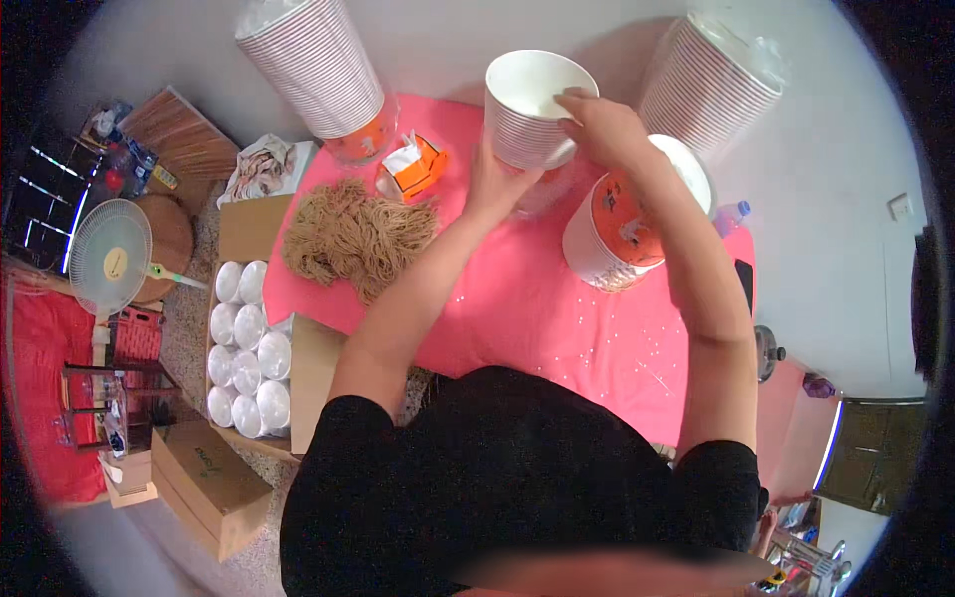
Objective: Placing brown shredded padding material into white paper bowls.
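A stack of white paper tubs [507,124] stands at the far middle of the pink-covered table [517,308]. My left hand [494,184] is closed round the stack's near left side, with some fingers hidden behind it. My right hand [602,127] grips the top tub's rim on the right, its fingertips inside the mouth. Below my right forearm lies an orange-and-white tub [622,219], tilted, against another white tub [688,164]. A hank of tan string [353,239] lies left of my left forearm, near an orange tissue pack [413,169].
Tall tub stacks in clear plastic stand at the far left [313,70] and far right [711,85]. A small bottle [732,217] sits at the right edge. Left of the table, an open carton holds clear plastic cups [247,373]. A fan [109,257] stands farther left.
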Tool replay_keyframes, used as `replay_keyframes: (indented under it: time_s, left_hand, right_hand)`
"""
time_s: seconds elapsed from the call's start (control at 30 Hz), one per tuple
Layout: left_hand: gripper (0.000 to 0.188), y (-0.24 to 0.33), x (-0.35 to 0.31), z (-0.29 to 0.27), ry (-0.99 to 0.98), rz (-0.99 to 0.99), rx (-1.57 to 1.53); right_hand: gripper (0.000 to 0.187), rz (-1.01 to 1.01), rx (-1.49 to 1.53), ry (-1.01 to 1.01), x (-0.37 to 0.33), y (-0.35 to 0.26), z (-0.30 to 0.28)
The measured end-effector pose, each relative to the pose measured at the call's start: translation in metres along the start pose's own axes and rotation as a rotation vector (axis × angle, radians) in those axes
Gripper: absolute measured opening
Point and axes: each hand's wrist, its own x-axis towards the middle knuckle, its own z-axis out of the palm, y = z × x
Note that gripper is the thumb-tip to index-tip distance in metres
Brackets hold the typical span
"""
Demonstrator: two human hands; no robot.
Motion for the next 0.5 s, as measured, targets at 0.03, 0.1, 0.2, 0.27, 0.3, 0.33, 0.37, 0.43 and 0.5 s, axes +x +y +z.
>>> replay_keyframes:
  time_s: [0.03,0.1,0.2,0.27,0.3,0.33,0.37,0.43,0.5]
  left_hand:
    - [0.099,0.028,0.017,0.008,0.065,0.015,0.053]
    - [0.104,0.051,0.037,0.013,0.146,0.032,0.113]
    - [0.109,0.049,0.052,0.01,0.223,0.016,0.302]
    - [0.111,0.037,0.05,0.009,0.208,0.043,0.328]
    - [0.111,0.035,0.049,0.01,0.208,0.041,0.328]
    - [0.112,0.033,0.047,0.011,0.202,0.046,0.243]
    - [0.113,0.03,0.046,0.013,0.196,0.051,0.159]
    - [0.113,0.03,0.045,0.019,0.25,0.026,0.15]
    - [0.112,0.035,0.043,0.026,0.309,0.013,0.135]
  right_hand:
    - [0.031,0.004,-0.005,-0.064,0.009,0.002,0.006]
    - [0.022,-0.051,-0.012,0.001,0.024,0.005,0.018]
    - [0.018,-0.084,-0.142,-0.21,0.04,-0.006,0.016]
    - [0.018,-0.205,-0.139,-0.185,0.041,-0.007,0.019]
    - [0.018,-0.205,-0.138,-0.187,0.04,-0.006,0.021]
    - [0.015,-0.23,-0.126,-0.126,0.038,-0.006,0.023]
    - [0.012,-0.255,-0.113,-0.064,0.036,-0.005,0.025]
    - [0.013,-0.253,-0.139,-0.054,0.034,-0.007,0.022]
    - [0.015,-0.249,-0.165,-0.043,0.033,-0.004,0.017]
